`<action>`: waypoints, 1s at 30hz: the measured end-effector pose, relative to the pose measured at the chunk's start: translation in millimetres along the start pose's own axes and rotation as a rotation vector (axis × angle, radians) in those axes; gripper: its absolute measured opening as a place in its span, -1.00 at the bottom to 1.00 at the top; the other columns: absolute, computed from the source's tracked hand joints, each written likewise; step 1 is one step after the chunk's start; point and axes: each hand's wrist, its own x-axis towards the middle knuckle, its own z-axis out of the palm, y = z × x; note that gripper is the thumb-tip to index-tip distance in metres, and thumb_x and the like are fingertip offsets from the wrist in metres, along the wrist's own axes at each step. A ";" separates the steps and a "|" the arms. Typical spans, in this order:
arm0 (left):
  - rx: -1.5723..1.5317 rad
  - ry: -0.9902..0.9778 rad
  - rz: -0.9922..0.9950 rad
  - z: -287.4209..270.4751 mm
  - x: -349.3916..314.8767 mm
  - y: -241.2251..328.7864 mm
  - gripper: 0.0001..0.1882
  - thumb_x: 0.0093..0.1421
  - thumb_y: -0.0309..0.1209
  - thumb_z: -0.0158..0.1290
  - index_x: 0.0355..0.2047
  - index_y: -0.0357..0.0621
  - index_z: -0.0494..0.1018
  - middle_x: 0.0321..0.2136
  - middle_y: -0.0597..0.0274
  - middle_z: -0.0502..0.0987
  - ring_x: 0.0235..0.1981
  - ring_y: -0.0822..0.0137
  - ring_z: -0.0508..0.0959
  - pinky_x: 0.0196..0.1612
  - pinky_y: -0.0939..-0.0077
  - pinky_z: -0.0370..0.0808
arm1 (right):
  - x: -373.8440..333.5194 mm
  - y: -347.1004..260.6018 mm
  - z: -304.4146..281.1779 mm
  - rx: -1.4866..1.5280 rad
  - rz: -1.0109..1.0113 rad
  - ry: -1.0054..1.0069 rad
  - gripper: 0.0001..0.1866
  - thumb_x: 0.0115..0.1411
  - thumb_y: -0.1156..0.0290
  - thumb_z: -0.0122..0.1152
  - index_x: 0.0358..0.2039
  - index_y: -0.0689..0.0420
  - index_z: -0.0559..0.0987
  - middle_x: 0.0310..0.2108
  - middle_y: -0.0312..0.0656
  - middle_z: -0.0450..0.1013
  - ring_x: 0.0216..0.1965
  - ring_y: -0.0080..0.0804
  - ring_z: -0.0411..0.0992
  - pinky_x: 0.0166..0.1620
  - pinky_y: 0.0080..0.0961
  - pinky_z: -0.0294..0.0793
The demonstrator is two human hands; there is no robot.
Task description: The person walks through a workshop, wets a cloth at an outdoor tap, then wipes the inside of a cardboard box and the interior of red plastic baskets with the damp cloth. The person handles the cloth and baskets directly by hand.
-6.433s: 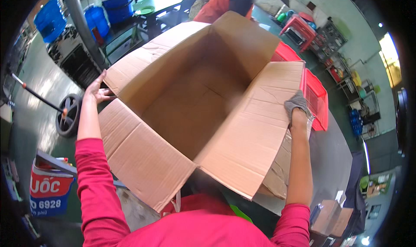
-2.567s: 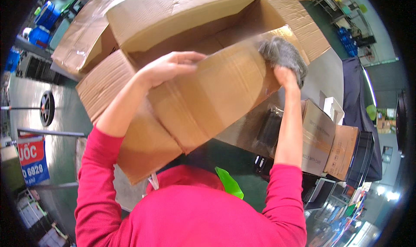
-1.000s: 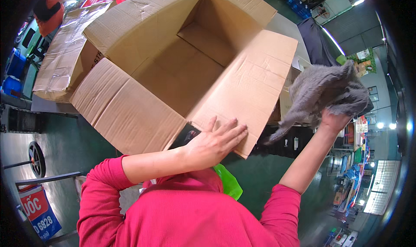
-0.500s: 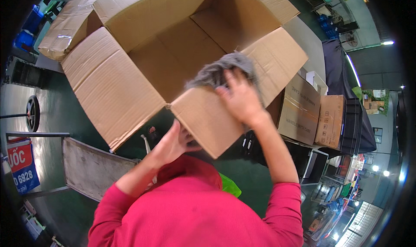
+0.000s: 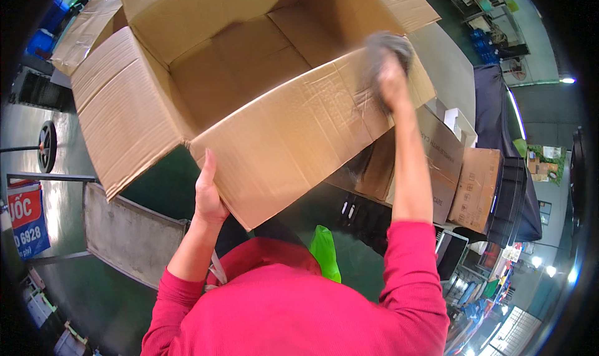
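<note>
A large cardboard box [image 5: 237,56] stands before me with its top flaps folded outward, its inside showing. My left hand [image 5: 209,194] is at the left edge of the near flap [image 5: 281,150]; the thumb points up along the edge, and the fingers are hidden behind the cardboard. At the right part of that flap, my right hand [image 5: 393,84] grips a fluffy grey cloth [image 5: 390,47] and presses it against the cardboard. Motion blurs the cloth and the right fingers.
Closed cardboard cartons [image 5: 475,187] stand to the right, beside a dark crate [image 5: 508,197]. At lower left is a metal-framed panel [image 5: 134,237], with a red and blue sign [image 5: 28,222] beyond. A bright green item [image 5: 324,253] shows below the flap.
My right hand has swept the cloth rightward and upward along the flap. The near flap now lies flatter, and my left hand has moved left to its edge with the thumb raised.
</note>
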 end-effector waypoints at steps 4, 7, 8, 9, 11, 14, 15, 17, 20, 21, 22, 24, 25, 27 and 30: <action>-0.107 -0.100 0.156 2.0 4.7 -0.9 -0.40 0.32 0.03 -0.28 0.17 -0.16 0.17 0.10 0.07 0.31 0.12 0.22 0.32 0.16 0.25 0.27 | -66.1 -201.9 14.3 0.233 -0.309 -0.344 -0.48 0.06 0.30 0.10 0.04 0.25 0.41 0.10 0.14 0.27 0.19 0.05 0.18 0.27 -0.06 0.01; 0.417 -0.101 0.858 -7.1 3.0 -6.3 -0.32 0.29 0.14 -0.34 0.19 -0.11 0.16 0.11 0.06 0.29 0.17 0.24 0.25 0.20 0.24 0.20 | -83.8 -298.4 17.9 0.567 -0.289 -0.342 -0.53 0.05 0.31 0.11 -0.03 0.23 0.44 0.04 0.12 0.32 0.13 0.07 0.22 0.22 0.03 0.05; 0.359 -0.041 0.833 -9.7 0.6 -10.1 -0.29 0.27 0.18 -0.36 0.20 -0.10 0.15 0.12 0.05 0.28 0.18 0.24 0.22 0.21 0.24 0.18 | -79.5 -308.8 18.6 0.577 -0.268 -0.346 -0.54 0.04 0.30 0.12 -0.04 0.23 0.45 0.02 0.11 0.33 0.12 0.07 0.23 0.21 0.03 0.06; 0.085 -0.052 0.569 -14.4 0.3 -6.9 -0.26 0.25 0.22 -0.37 0.20 -0.09 0.15 0.12 0.05 0.28 0.19 0.23 0.20 0.22 0.24 0.16 | -69.2 -310.7 17.3 0.566 -0.296 -0.335 -0.55 0.03 0.30 0.13 -0.05 0.22 0.46 0.00 0.10 0.34 0.11 0.07 0.24 0.21 0.03 0.07; -0.321 -0.182 0.143 -17.8 -3.5 -5.3 -0.13 0.17 0.34 -0.40 0.20 -0.13 0.15 0.14 0.05 0.27 0.17 0.18 0.23 0.20 0.24 0.18 | -35.3 -282.1 17.3 0.433 -0.237 -0.443 -0.54 0.10 0.27 0.05 0.01 0.15 0.42 -0.08 0.14 0.40 0.01 0.04 0.34 0.12 -0.10 0.24; -0.241 -0.123 -0.015 -11.2 -7.0 -0.5 0.01 0.08 0.45 -0.44 0.18 -0.22 0.18 0.12 0.08 0.30 0.10 0.14 0.33 0.16 0.26 0.25 | 10.8 -229.4 7.3 -0.094 0.088 -0.236 -0.57 0.22 0.19 -0.08 0.01 0.17 0.43 0.00 0.04 0.39 0.05 -0.05 0.31 0.17 0.05 0.10; -0.189 -0.073 -0.043 -6.7 -6.2 0.3 0.02 0.07 0.46 -0.45 0.18 -0.22 0.17 0.11 0.09 0.31 0.10 0.16 0.33 0.16 0.29 0.25 | 11.3 -229.8 7.6 -0.018 0.013 -0.159 -0.57 0.21 0.22 -0.06 0.00 0.21 0.43 -0.02 0.05 0.39 0.03 -0.04 0.33 0.15 0.05 0.13; -0.149 0.039 0.001 3.2 -6.0 1.3 0.02 0.07 0.46 -0.44 0.19 -0.22 0.17 0.12 0.09 0.30 0.11 0.17 0.33 0.16 0.28 0.25 | 0.2 -243.3 3.7 0.083 -0.118 -0.219 -0.56 0.19 0.23 -0.02 -0.01 0.24 0.44 -0.03 0.06 0.39 0.03 -0.05 0.33 0.16 0.07 0.11; 0.051 0.090 0.274 10.7 -7.0 1.9 -0.20 0.24 0.26 -0.40 0.16 -0.19 0.20 0.11 0.15 0.31 0.12 0.21 0.30 0.20 0.26 0.18 | -54.3 -298.8 2.8 0.451 -0.324 -0.415 -0.54 0.15 0.19 0.03 -0.03 0.24 0.45 0.01 0.07 0.37 0.11 -0.04 0.27 0.24 0.05 -0.01; 0.094 0.128 0.260 10.6 -5.1 2.5 -0.30 0.27 0.14 -0.33 0.15 -0.19 0.21 0.11 0.15 0.31 0.13 0.22 0.30 0.21 0.27 0.16 | -62.1 -294.7 8.0 0.465 -0.225 -0.314 -0.54 0.14 0.18 0.04 -0.04 0.24 0.46 0.02 0.08 0.36 0.13 -0.03 0.25 0.25 0.05 -0.03; 0.127 0.117 0.270 9.0 -4.9 3.4 -0.40 0.30 0.03 -0.25 0.14 -0.19 0.23 0.11 0.16 0.31 0.14 0.23 0.29 0.22 0.28 0.15 | -70.7 -285.5 11.4 0.456 -0.179 -0.276 -0.55 0.13 0.18 0.05 -0.06 0.23 0.47 0.02 0.08 0.35 0.14 -0.03 0.23 0.26 0.05 -0.05; -0.051 0.231 0.051 3.6 -5.4 5.3 -0.52 0.27 -0.15 -0.13 0.09 -0.19 0.27 0.02 0.13 0.42 0.02 0.17 0.43 0.11 0.25 0.31 | -70.0 -239.2 16.9 0.280 -0.175 -0.253 -0.57 0.16 0.19 0.00 -0.07 0.23 0.48 0.09 0.08 0.28 0.19 0.00 0.17 0.28 0.02 -0.12; -0.046 0.186 0.053 0.9 -6.4 4.8 -0.51 0.27 -0.13 -0.14 0.09 -0.19 0.28 0.00 0.13 0.44 -0.02 0.17 0.46 0.09 0.25 0.34 | -63.4 -198.1 14.6 0.058 -0.177 -0.318 -0.57 0.23 0.19 -0.11 -0.05 0.24 0.46 0.13 0.08 0.25 0.22 -0.01 0.13 0.30 -0.01 -0.16; -0.082 0.194 0.060 -3.2 -6.8 5.0 -0.50 0.27 -0.11 -0.14 0.09 -0.18 0.29 -0.02 0.12 0.46 -0.05 0.15 0.48 0.06 0.22 0.38 | -45.1 -106.8 5.6 -0.024 0.093 -0.223 -0.48 0.31 0.16 -0.26 0.11 0.29 0.32 0.21 0.07 0.13 0.30 -0.05 -0.02 0.32 -0.09 -0.22; -0.148 0.167 0.073 -3.7 -5.9 6.0 -0.49 0.26 -0.10 -0.12 0.09 -0.18 0.28 -0.01 0.08 0.44 -0.05 0.12 0.48 0.04 0.16 0.39 | -11.6 22.0 -22.5 -0.259 0.601 -0.343 -0.36 0.29 -0.02 -0.28 0.24 0.15 0.13 0.28 0.05 0.00 0.33 -0.03 -0.11 0.30 0.04 -0.22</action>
